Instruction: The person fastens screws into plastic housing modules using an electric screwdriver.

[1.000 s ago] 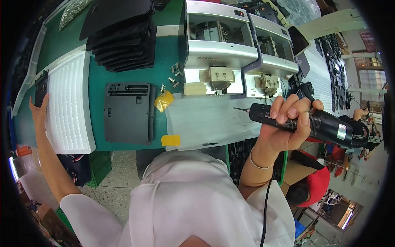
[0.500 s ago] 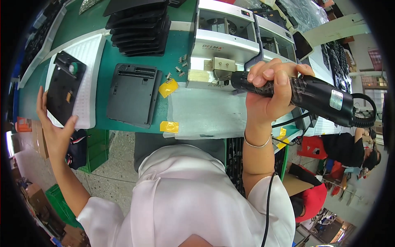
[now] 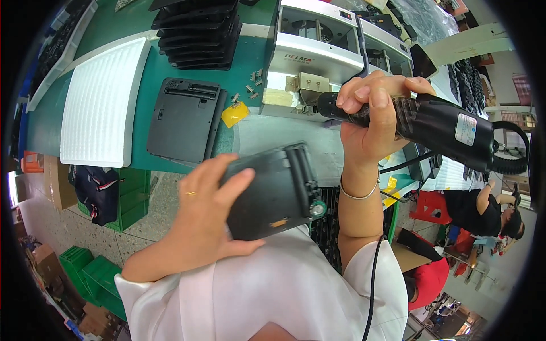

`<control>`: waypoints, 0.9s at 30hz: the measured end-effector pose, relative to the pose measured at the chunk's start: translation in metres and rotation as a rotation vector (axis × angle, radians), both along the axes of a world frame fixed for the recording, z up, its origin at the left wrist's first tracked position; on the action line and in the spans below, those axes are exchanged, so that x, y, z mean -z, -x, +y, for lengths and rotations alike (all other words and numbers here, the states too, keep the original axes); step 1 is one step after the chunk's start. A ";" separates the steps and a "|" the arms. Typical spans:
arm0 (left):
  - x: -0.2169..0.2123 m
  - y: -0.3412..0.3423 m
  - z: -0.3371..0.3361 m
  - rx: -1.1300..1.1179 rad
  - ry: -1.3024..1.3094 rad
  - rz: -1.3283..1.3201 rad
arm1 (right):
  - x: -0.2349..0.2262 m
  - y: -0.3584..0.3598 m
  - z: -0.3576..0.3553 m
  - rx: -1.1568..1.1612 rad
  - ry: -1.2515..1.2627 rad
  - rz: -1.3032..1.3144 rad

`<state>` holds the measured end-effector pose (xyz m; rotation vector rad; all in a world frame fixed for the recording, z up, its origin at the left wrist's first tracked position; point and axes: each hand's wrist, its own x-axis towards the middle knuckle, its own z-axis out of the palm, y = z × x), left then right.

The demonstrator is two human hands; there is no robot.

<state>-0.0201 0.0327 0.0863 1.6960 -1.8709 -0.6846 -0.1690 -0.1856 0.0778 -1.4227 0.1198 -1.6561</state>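
Observation:
Fingers and thumb of my left hand [image 3: 199,219] grip a flat black plastic housing [image 3: 270,196], held tilted in front of my body above the table's front edge. A small round green-edged part [image 3: 318,209] sits at its right end. My right hand [image 3: 375,116] is wrapped round a black electric screwdriver [image 3: 446,128] with a coiled cord. The driver's nose points left, beside the metal block [image 3: 310,85] on the front of a silver screw feeder [image 3: 318,59]. Whether its tip touches the block I cannot tell.
Black housings [image 3: 185,119] lie stacked left of centre, with a taller stack of black panels [image 3: 199,37] behind. A white ribbed tray [image 3: 102,105] is at the left. Small metal parts [image 3: 253,85] lie near yellow tape [image 3: 234,114]. Other people [image 3: 429,281] are at the right.
My left hand has lifted the black housing off the white tray and brought it right, in front of my body. The right hand with the screwdriver has stayed nearly in place.

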 end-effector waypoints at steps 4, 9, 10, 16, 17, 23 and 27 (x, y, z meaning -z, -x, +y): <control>0.039 0.021 -0.020 -0.008 0.032 0.083 | -0.002 -0.001 0.004 -0.011 0.020 0.045; 0.065 0.024 -0.038 -0.056 0.008 0.004 | -0.003 0.000 0.001 -0.028 0.035 0.094; 0.067 0.023 -0.039 -0.054 0.007 0.006 | -0.004 0.001 0.000 -0.015 0.054 0.130; 0.075 0.020 -0.041 -0.075 0.019 -0.064 | -0.004 0.002 -0.001 -0.025 0.082 0.046; 0.074 0.019 -0.041 -0.076 0.007 -0.066 | -0.004 0.001 0.000 -0.025 0.081 0.047; 0.074 0.019 -0.041 -0.080 -0.023 -0.075 | -0.004 -0.003 0.001 -0.033 0.000 0.044; 0.075 0.021 -0.040 -0.079 -0.003 -0.088 | -0.003 -0.003 0.000 0.033 0.089 0.169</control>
